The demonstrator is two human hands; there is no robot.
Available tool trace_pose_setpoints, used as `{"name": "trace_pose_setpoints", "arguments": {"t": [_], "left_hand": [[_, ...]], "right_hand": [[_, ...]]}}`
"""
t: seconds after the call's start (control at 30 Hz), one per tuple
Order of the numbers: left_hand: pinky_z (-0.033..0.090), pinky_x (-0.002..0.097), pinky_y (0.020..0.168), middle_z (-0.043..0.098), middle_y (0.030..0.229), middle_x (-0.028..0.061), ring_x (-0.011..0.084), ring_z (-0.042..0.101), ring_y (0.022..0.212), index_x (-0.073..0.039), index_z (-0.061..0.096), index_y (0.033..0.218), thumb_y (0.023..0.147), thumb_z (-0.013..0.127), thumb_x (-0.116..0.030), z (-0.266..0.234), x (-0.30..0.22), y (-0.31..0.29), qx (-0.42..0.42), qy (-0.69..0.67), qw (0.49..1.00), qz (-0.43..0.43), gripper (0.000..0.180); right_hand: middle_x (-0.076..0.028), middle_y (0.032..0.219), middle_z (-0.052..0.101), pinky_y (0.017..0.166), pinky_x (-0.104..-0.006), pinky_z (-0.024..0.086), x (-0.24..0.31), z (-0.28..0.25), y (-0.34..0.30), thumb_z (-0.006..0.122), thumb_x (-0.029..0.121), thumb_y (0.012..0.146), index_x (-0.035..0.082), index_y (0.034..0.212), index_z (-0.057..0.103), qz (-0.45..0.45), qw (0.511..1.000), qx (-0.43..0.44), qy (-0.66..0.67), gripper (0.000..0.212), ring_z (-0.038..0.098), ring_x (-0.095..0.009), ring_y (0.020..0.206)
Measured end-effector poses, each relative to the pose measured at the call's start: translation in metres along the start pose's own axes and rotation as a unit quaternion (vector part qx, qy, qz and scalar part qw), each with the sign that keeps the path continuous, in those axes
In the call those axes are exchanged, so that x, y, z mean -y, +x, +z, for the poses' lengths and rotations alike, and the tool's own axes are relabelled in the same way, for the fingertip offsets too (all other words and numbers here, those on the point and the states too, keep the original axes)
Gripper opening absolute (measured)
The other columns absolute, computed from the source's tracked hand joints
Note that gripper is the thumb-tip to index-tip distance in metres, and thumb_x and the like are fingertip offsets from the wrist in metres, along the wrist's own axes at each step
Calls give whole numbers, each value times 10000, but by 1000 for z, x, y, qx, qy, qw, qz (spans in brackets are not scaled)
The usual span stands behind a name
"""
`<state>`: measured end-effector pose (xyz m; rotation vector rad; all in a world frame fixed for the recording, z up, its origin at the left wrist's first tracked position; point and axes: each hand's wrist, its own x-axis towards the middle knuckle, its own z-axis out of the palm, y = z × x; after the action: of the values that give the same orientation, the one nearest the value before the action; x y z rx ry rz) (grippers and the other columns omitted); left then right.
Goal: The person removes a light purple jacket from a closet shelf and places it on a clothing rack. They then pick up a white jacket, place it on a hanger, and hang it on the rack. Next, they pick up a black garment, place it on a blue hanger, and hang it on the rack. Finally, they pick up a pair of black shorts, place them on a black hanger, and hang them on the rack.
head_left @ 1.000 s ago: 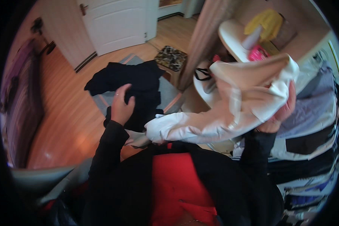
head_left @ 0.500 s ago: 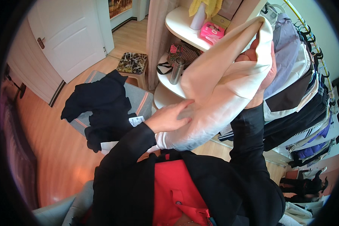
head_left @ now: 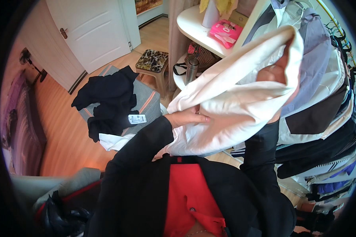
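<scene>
A white, cream-tinted garment (head_left: 229, 130) hangs in loose folds before my chest, one edge raised into a wide opening. My left hand (head_left: 186, 117) pinches its near-left part, thumb on top and fingers under the cloth. At the upper right, my right hand (head_left: 273, 74) holds the garment up, its curled fingers showing through the opening and the rest partly covered by fabric. To the left, a black garment (head_left: 106, 93) with a white tag (head_left: 137, 119) lies on a grey, orange-striped padded seat (head_left: 149, 89). A piece of white cloth (head_left: 112, 141) sticks out beside it.
A rack of hung clothes (head_left: 316, 91) stands close on the right. Ahead are rounded white shelves (head_left: 188, 19) with a pink package (head_left: 225, 32) and a steel flask (head_left: 192, 70). A stool with a dark marbled top (head_left: 151, 60) stands before a white door (head_left: 87, 31).
My left hand has closed from a loose reach onto the white garment's edge. The raised part has opened wider. My view has shifted, so the surroundings sit differently.
</scene>
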<state>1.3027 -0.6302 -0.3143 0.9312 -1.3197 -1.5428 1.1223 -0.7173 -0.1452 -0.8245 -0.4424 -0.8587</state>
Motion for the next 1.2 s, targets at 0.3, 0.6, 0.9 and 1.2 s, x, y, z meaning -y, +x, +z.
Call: {"name": "trace_pose_setpoints", "arguments": {"t": [0.3,0.6,0.9,1.2], "left_hand": [[542,335,831,697,1060,106,225,680,942,10,641,1126,895,606,-135,16,-58,4,-238,-93,967,0,276],[500,403,967,633,1141,161,265,628,1068,63,526,1189,927,534,-39,27,-106,0,-223,-362,893,146,281],[499,374,948,637,1121,139,233,626,1066,25,539,1182,986,540,-153,22,-114,-6,-165,-257,927,218,265],[320,382,1095,374,1446,124,247,360,1351,-51,326,1462,851,731,-259,-51,-68,-21,-289,300,880,227,762]], "right_hand": [[-46,1017,671,741,-242,523,15,-142,-36,568,203,981,48,1203,582,105,865,-280,-402,271,643,-112,859],[-55,1117,539,870,-283,459,-58,-116,-108,585,126,949,22,1226,522,48,755,-171,-632,302,541,-142,989],[-63,1090,634,853,-269,489,-102,-71,-87,422,31,864,-30,1262,554,125,906,-320,-248,424,616,-136,935],[-105,995,681,763,-300,574,-35,-81,-41,525,245,1007,-8,1127,596,237,946,-174,-140,288,691,-174,865]]}}
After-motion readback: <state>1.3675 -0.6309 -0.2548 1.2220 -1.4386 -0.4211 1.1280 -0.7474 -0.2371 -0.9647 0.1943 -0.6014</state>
